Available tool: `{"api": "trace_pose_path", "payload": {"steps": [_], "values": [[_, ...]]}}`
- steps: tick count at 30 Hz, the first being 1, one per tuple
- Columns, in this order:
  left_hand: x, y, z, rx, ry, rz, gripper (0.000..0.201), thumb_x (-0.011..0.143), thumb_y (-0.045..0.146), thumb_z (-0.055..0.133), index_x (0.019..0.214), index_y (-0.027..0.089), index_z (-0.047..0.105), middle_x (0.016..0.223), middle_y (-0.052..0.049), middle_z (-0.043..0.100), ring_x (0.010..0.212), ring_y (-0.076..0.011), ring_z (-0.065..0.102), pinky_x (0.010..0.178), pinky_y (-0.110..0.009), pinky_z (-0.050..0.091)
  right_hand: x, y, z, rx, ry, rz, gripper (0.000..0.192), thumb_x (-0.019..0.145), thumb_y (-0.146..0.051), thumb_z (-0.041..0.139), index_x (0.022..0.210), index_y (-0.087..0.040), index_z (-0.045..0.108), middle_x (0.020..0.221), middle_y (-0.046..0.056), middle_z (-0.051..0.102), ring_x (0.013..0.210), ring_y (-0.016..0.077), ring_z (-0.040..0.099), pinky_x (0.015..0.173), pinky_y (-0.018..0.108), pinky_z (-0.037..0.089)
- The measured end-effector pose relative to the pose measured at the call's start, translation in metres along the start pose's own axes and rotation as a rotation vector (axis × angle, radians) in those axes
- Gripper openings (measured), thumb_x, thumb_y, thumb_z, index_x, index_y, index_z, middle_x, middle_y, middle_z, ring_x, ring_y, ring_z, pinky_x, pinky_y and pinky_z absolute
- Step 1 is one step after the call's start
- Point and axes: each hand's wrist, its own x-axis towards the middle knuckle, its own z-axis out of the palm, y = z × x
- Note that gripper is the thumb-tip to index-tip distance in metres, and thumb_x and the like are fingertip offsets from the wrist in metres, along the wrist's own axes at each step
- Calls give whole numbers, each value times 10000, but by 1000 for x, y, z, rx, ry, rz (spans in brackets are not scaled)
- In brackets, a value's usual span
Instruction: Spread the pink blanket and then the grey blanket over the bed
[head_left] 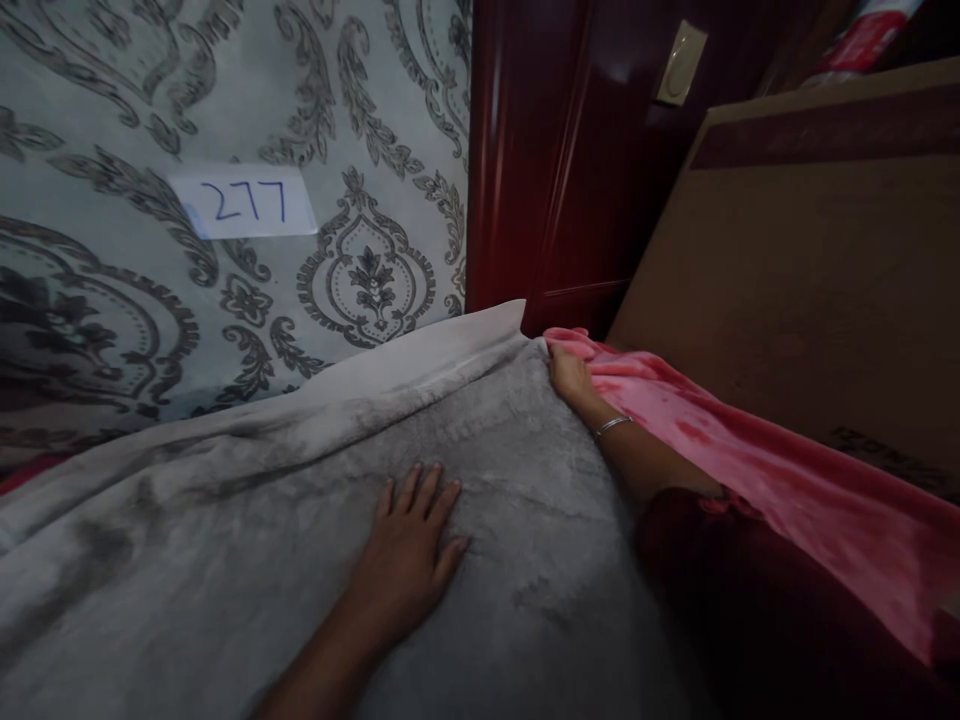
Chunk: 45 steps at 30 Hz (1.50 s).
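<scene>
A grey plush blanket point(510, 470) spreads across the lower view, with some creases and a long fold along its far side. My left hand point(412, 550) lies flat on it, palm down, fingers spread. Farther off, my right hand point(571, 375) is closed at the blanket's far right corner; its fingertips are partly hidden by the edge. A white sheet point(427, 345) shows behind the blanket along the wall. Right beside my right hand and forearm lies a pink plush blanket point(697, 420).
Patterned wallpaper point(367, 270) covers the wall at the left, with a paper marked 277 point(247, 202) on it. A dark red wooden panel point(540, 150) stands behind the corner. At the right leans a large cardboard box point(810, 280).
</scene>
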Motion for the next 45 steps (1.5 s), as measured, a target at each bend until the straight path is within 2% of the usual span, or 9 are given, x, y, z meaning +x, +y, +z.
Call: {"api": "trace_pose_path", "payload": {"steps": [6, 9, 12, 16, 22, 26, 36, 40, 45], "values": [[0, -1, 3, -19, -11, -4, 596, 997, 521, 406, 1549, 298, 381, 1656, -79, 276, 1526, -363, 234, 1192, -689, 218, -11, 4, 7, -15, -39, 58, 412, 981, -284, 411, 1323, -126, 578, 1195, 180, 680, 1094, 313, 634, 909, 408, 491], [1, -3, 2, -33, -12, 12, 593, 992, 535, 413, 1548, 332, 377, 1655, -55, 289, 1529, -366, 222, 1191, -690, 209, -40, 4, -3, -49, 14, -135, 531, 976, -346, 447, 1469, -151, 474, 1456, 183, 529, 1305, 327, 513, 1028, 448, 452], [2, -4, -1, -34, -31, 19, 610, 986, 574, 393, 1546, 332, 384, 1649, -57, 304, 1524, -378, 228, 1188, -691, 207, -90, 15, -13, -138, -106, -364, 595, 997, -492, 407, 1547, -266, 397, 1626, 102, 335, 1460, 331, 344, 1135, 531, 357], [7, -1, -6, 0, -37, 5, 601, 984, 549, 406, 1534, 306, 418, 1632, -87, 342, 1512, -396, 252, 1177, -694, 223, -153, 51, -36, -223, -323, -195, 618, 1030, -540, 285, 1590, -278, 315, 1651, 86, 283, 1509, 309, 275, 1169, 562, 303], [-6, 5, -22, 41, -95, 36, 593, 1005, 473, 352, 1534, 212, 420, 1626, -153, 331, 1506, -387, 272, 1170, -646, 279, -222, 115, -93, -203, -257, -9, 507, 1022, -364, 399, 1453, -129, 525, 1517, 161, 491, 1409, 260, 447, 1153, 399, 351], [-74, -1, -30, 83, -107, 110, 579, 984, 462, 391, 1501, 216, 472, 1601, -162, 375, 1469, -374, 361, 1135, -607, 362, -264, 135, -123, -187, -229, 28, 399, 988, -248, 425, 1287, -127, 661, 1323, 140, 657, 1214, 225, 599, 1068, 325, 410], [-332, -20, -54, 179, 173, 203, 597, 954, 506, 449, 1524, 331, 416, 1500, -77, 542, 1274, -281, 611, 967, -441, 572, -319, 137, -143, -70, -87, 203, 323, 920, -252, 507, 1105, -97, 722, 1121, 174, 704, 1050, 257, 623, 894, 325, 457], [-367, -11, -59, 211, 233, 149, 605, 926, 529, 501, 1493, 320, 465, 1439, -66, 602, 1242, -300, 630, 975, -454, 572, -319, 125, -148, 31, -4, 256, 306, 887, -252, 539, 1092, -93, 702, 1086, 178, 704, 1001, 271, 629, 848, 337, 465], [-364, 3, -58, 263, 229, 74, 575, 927, 565, 477, 1372, 226, 607, 1358, -113, 658, 1217, -310, 643, 1002, -456, 557, -317, 110, -151, 269, 105, 311, 424, 824, -227, 541, 1210, -91, 654, 912, 132, 707, 805, 229, 627, 753, 323, 491]]}}
